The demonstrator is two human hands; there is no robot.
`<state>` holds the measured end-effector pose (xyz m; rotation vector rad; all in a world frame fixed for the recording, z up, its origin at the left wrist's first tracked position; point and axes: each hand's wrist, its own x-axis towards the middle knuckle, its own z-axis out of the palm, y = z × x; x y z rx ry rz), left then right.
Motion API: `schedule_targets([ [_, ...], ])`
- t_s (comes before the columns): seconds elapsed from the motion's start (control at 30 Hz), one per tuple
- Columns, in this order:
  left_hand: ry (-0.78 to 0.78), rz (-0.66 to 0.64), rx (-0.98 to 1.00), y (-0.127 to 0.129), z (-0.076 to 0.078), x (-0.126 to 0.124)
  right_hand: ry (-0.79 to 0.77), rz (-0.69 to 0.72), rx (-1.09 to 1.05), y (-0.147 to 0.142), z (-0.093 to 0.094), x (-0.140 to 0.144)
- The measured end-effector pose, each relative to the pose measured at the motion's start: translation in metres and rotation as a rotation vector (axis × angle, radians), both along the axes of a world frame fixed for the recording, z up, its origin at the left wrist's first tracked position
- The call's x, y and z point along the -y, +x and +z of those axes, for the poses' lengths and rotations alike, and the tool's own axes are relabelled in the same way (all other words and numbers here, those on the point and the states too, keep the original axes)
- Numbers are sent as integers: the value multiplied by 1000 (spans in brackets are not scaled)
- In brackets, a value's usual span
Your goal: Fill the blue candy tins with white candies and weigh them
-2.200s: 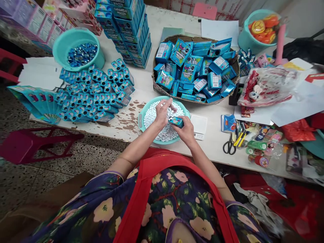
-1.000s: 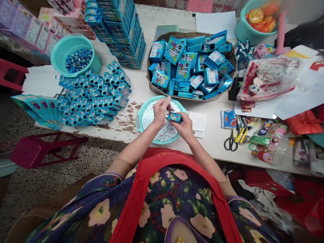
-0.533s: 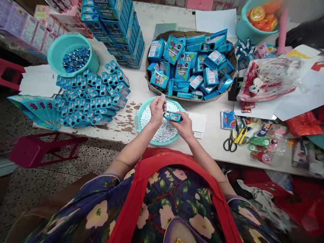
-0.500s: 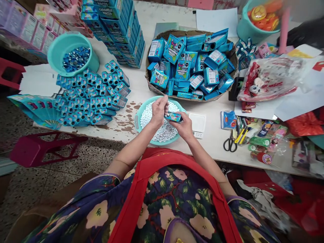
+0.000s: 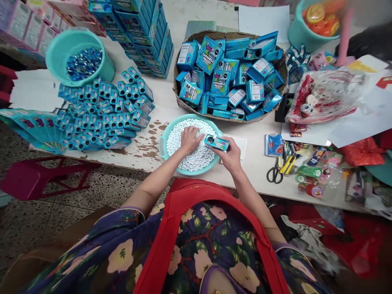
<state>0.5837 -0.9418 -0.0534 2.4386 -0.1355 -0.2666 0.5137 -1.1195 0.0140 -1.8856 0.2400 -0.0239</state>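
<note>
My right hand point(image 5: 230, 153) holds a small blue candy box point(image 5: 216, 143) on its side over the right rim of a teal bowl point(image 5: 163, 143). The bowl is full of small white candies point(image 5: 196, 157). My left hand point(image 5: 189, 139) rests palm down on the candies, fingers curled into them. Whether it grips any candies is hidden under the palm.
A wicker basket point(image 5: 179, 104) of blue boxes sits behind the bowl. Rows of small filled boxes point(image 5: 104, 112) lie to the left, near a teal tub of blue pieces point(image 5: 81, 61). Flat cartons point(image 5: 27, 124) fan out far left. A small scale point(image 5: 243, 143), scissors point(image 5: 274, 173) and clutter lie to the right.
My left hand has dropped from the mouth of the box down onto the candies in the bowl. My right hand and the box have shifted slightly to the right.
</note>
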Motion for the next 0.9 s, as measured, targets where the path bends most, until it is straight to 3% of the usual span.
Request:
schedule_targets([
  [0.1, 221, -67, -27, -14, -2, 9, -50, 19, 20, -4, -2, 3],
  [0.2, 81, 16, -36, -11, -8, 8, -84, 22, -11, -10, -3, 5],
  [0.3, -325, 329, -69, 0, -13, 0, -128, 19, -53, -14, -2, 7],
  [0.4, -831, 620, -255, 3, 3, -5, -210, 41, -39, -13, 3, 4],
  [0.5, -1266, 666, -378, -3, 38, -4, -302, 110, -13, -8, 8, -6],
  [0.57, -1451, 622, -375, -8, 61, -1, -338, 167, -5, -4, 11, -16],
  [0.7, -1566, 593, -316, -11, 84, 3, -358, 214, -19, 1, 12, -31],
  [0.9, -1534, 612, -297, -5, 83, 4, -346, 190, -17, 4, 14, -38],
])
